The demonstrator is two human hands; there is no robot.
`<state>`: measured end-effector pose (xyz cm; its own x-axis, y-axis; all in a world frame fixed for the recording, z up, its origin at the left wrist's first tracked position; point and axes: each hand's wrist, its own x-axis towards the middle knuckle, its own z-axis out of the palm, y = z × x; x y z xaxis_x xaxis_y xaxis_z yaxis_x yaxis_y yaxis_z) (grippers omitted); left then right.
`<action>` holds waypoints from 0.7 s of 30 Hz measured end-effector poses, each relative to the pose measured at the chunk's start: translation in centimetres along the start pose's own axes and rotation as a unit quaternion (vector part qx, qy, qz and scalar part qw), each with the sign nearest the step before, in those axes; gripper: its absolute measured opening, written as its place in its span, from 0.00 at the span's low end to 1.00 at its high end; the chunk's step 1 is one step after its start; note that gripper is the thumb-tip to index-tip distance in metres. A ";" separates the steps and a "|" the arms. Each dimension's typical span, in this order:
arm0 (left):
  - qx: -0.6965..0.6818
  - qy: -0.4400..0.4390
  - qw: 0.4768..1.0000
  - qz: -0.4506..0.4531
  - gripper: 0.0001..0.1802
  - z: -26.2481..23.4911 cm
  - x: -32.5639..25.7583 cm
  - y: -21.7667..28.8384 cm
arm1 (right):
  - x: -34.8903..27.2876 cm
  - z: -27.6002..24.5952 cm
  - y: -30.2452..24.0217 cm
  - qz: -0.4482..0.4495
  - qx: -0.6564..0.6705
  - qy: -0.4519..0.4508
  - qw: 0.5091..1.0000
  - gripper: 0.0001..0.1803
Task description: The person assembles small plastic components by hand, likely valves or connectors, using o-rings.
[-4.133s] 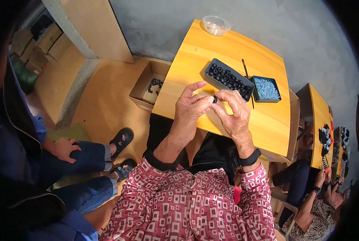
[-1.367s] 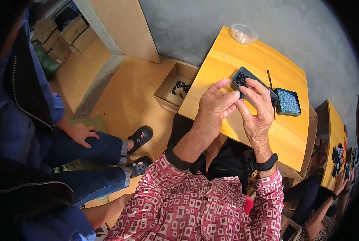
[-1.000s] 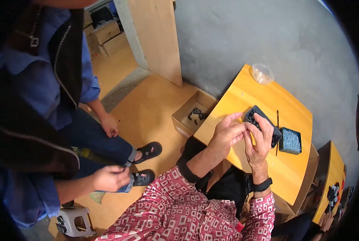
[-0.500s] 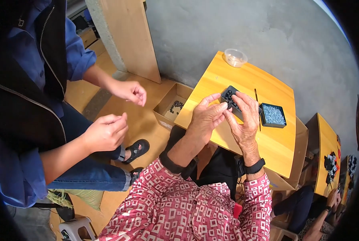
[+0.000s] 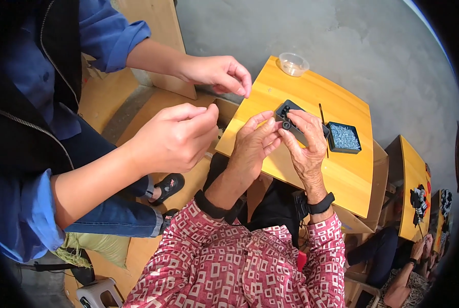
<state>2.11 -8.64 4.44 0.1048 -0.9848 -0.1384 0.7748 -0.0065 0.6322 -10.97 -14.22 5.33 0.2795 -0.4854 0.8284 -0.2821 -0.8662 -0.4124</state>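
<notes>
Left hand (image 5: 250, 142) and right hand (image 5: 310, 149) pinch small black piece (image 5: 286, 124) between fingertips, grip narrow. Piece round, dark, paler ring showing on its face. Held just before dark tray (image 5: 299, 137) of black pieces, over yellow table (image 5: 337, 177). Square box (image 5: 346, 151) of pale-blue bits farther right.
</notes>
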 end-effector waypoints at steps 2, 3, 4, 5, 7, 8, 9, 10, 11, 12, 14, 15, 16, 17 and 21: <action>-0.006 -0.004 1.000 0.003 0.19 -0.6 0.1 -0.1 | 0.0 0.1 0.0 0.014 0.021 0.009 1.000 0.18; -0.006 -0.005 1.000 0.002 0.19 -0.8 0.2 -0.2 | 0.0 0.1 0.0 0.012 0.018 0.011 1.000 0.17; -0.009 -0.006 1.000 0.002 0.19 -0.9 0.2 -0.4 | 0.0 0.1 0.1 0.010 0.014 0.013 1.000 0.17; -0.012 -0.008 1.000 0.003 0.19 -1.1 0.3 -0.5 | 0.1 0.1 0.1 0.009 0.012 0.012 1.000 0.17; -0.040 -0.033 0.999 0.008 0.18 -1.7 0.3 -0.8 | 0.2 0.2 0.0 -0.003 0.012 0.021 1.000 0.16; -0.066 -0.056 0.996 0.014 0.18 -2.0 0.2 -0.8 | 0.3 0.2 -0.2 -0.005 0.012 0.021 1.000 0.16; -0.067 -0.057 0.996 0.017 0.18 -2.5 0.1 -0.9 | 0.6 0.3 -0.4 -0.008 0.011 0.026 1.000 0.16; -0.071 -0.096 0.993 0.017 0.18 -2.9 0.2 -0.8 | 0.8 0.5 -0.4 -0.011 0.009 0.030 0.999 0.16; -0.075 -0.135 0.988 0.017 0.17 -3.3 0.2 -0.9 | 1.0 0.6 -0.3 -0.017 0.007 0.032 0.999 0.16; -0.077 -0.137 0.987 0.021 0.17 -3.6 0.4 -1.3 | 1.2 0.8 -0.1 -0.022 0.007 0.031 0.999 0.16; -0.077 -0.111 0.991 0.014 0.17 -3.6 0.3 -1.2 | 1.8 1.3 -0.1 -0.042 0.005 0.042 0.998 0.16; -0.077 -0.098 0.992 0.011 0.17 -3.6 0.4 -1.2 | 2.1 1.4 -0.2 -0.041 0.003 0.041 0.998 0.16; -0.079 -0.086 0.993 0.006 0.17 -3.4 0.6 -1.3 | 2.5 1.4 -0.2 -0.046 0.003 0.042 0.998 0.16; -0.080 -0.074 0.994 0.000 0.17 -3.3 0.6 -1.4 | 2.8 1.5 -0.2 -0.053 -0.004 0.042 0.998 0.16; -0.086 -0.018 0.996 -0.020 0.17 -3.3 0.8 -1.5 | 3.7 2.3 0.0 -0.072 -0.003 0.053 0.996 0.15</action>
<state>3.10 -8.87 0.93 0.0514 -0.9901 -0.1309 0.8733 -0.0190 0.4869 -7.80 -16.30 7.48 0.2191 -0.3416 0.9140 -0.2527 -0.9246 -0.2850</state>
